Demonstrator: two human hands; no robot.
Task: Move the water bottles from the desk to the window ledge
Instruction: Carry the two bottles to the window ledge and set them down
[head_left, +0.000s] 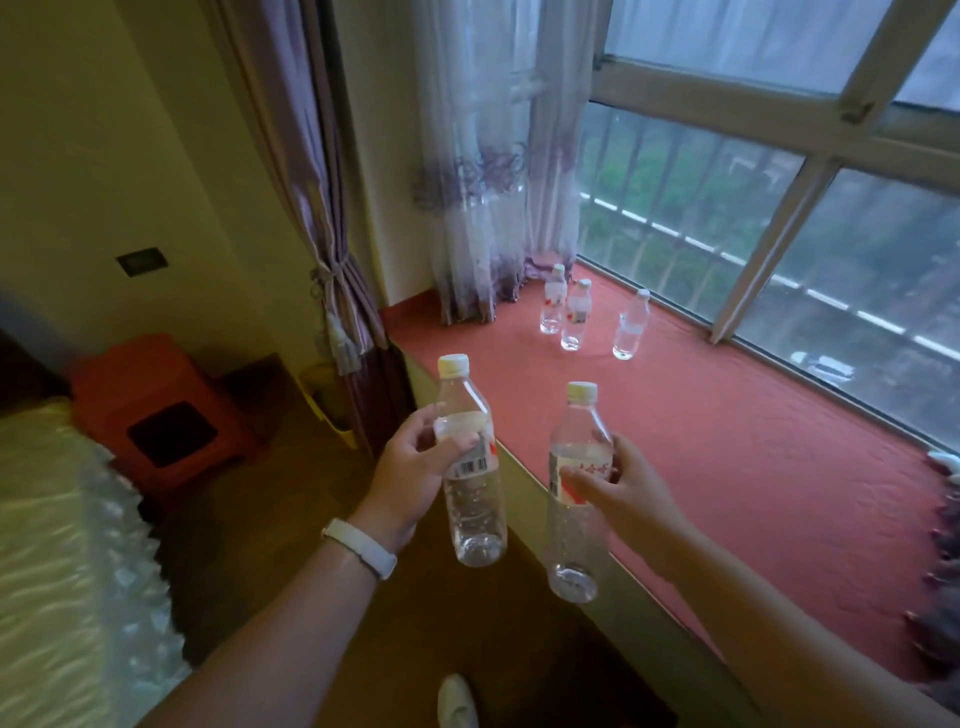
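While the left grip (410, 467) clasps one water bottle (478, 514) and the right grip (628, 493) a second bottle (579, 441) at the window ledge (727, 441), carrying seems nearly done; next, stand both beside the three standing bottles (575, 317).

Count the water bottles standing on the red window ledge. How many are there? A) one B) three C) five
B: three bottles stand on the window ledge; the left hand holds a fourth bottle, the right hand a fifth bottle.
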